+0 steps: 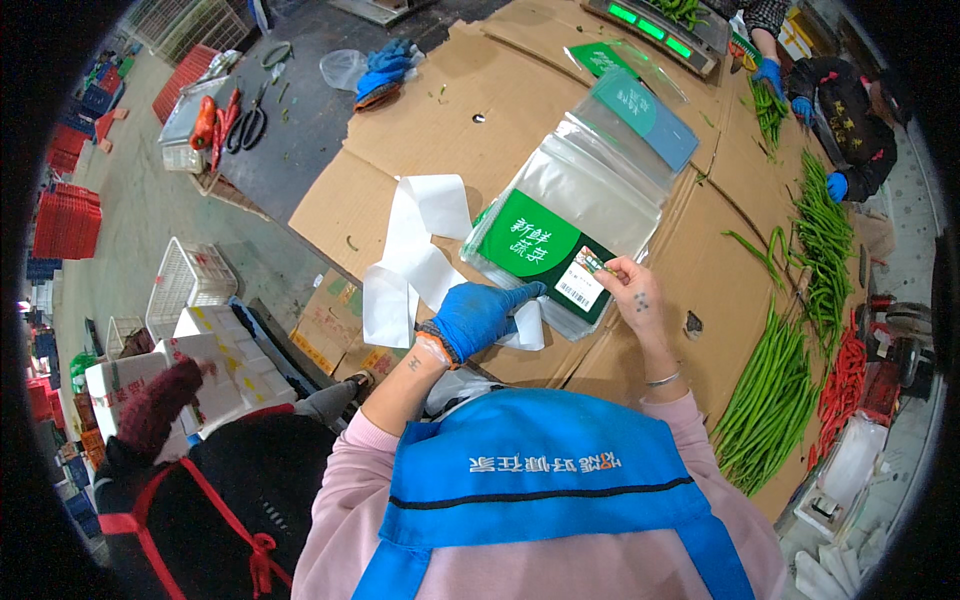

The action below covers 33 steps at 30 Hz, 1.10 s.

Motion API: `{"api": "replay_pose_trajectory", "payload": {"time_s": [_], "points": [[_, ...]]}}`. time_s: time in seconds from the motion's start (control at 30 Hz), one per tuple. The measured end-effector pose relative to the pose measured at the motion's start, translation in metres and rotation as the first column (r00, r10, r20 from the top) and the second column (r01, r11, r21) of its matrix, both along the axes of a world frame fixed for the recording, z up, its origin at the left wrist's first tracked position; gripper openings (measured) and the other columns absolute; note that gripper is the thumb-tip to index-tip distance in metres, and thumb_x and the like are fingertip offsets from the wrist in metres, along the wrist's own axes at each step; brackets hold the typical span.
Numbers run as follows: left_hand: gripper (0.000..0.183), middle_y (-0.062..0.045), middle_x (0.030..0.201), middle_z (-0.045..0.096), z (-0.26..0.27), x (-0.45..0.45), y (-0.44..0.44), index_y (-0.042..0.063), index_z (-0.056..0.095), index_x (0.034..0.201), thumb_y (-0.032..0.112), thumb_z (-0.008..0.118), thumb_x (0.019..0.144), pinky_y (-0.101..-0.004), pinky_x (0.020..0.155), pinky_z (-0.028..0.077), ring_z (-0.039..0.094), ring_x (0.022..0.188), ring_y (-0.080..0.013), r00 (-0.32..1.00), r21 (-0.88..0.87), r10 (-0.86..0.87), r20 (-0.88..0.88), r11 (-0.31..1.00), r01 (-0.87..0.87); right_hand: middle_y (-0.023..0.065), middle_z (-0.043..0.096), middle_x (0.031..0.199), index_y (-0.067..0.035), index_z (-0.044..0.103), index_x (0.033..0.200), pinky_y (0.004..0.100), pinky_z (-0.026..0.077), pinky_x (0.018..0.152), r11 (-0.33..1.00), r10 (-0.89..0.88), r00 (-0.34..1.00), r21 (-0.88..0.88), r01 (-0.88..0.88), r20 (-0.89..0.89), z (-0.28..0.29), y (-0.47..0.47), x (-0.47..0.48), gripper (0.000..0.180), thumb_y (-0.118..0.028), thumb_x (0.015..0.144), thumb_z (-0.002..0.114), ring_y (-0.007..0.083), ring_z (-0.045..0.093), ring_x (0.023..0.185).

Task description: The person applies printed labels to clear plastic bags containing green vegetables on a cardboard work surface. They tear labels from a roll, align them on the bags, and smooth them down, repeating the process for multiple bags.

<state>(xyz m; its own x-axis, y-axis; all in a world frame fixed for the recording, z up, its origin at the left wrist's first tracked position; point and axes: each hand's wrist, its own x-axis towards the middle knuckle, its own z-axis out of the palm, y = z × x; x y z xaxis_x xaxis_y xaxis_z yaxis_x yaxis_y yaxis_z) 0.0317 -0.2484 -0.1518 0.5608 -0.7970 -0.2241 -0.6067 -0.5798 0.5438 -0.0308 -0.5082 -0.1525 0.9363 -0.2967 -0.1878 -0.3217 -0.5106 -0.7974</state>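
A stack of clear plastic bags [600,187] with green printed panels lies on flattened cardboard before me. My right hand [634,289], bare, pinches the upper right edge of a white barcoded label [576,291], which lies against the dark green part of the top bag. My left hand [472,315], in a blue glove with an orange cuff, has its index finger stretched over the bag's lower edge, beside the label. The other fingers curl around a white paper strip [431,266], partly hidden by the glove. The strip loops over the cardboard to the left.
Green chili peppers [772,397] and red chilies [840,382] lie at right. A scale [660,34] stands at the far side. Scissors [246,127] and blue gloves [386,71] lie at left. Another person [217,495] is close at left; a co-worker's gloved hand [770,77] is at far right.
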Motion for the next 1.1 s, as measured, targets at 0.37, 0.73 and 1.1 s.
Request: {"api": "replay_pose_trajectory", "payload": {"time_s": [0.37,0.73,1.1], "points": [[0.07,-0.014,0.078,0.066,-0.002,0.001,0.001,0.036,0.044,0.138,0.016,0.066,0.076,-0.0366,0.055,0.051,0.066,0.066,-0.0294,0.999,-0.006,-0.002,0.037,1.0,0.002,0.0139,0.06,0.099,-0.004,0.059,0.109,0.0381,0.048,0.074,0.927,0.085,0.925,-0.37,0.063,0.371,0.0,0.025,-0.004,0.041,-0.011,0.073,0.076,0.0315,0.059,0.086],[0.051,-0.013,0.082,0.068,0.001,-0.002,0.005,0.027,0.059,0.126,0.017,0.064,0.076,-0.0375,0.062,0.053,0.067,0.07,-0.0291,0.999,-0.162,0.047,-0.015,0.986,-0.049,0.0058,0.055,0.095,-0.009,0.065,0.091,0.0393,0.044,0.08,0.806,0.437,0.863,-0.537,-0.25,0.255,0.004,0.028,-0.011,0.036,-0.024,0.062,0.082,0.0283,0.051,0.091],[0.044,-0.014,0.088,0.069,-0.006,-0.008,0.011,0.023,0.064,0.12,0.019,0.063,0.077,-0.0373,0.067,0.053,0.067,0.072,-0.03,0.999,-0.204,0.041,-0.026,0.978,-0.046,0.0095,0.064,0.08,-0.006,0.068,0.079,0.0391,0.044,0.074,0.805,0.485,0.842,-0.496,-0.325,0.235,-0.001,0.023,-0.001,0.015,-0.021,0.08,0.068,0.0294,0.054,0.075]]}}
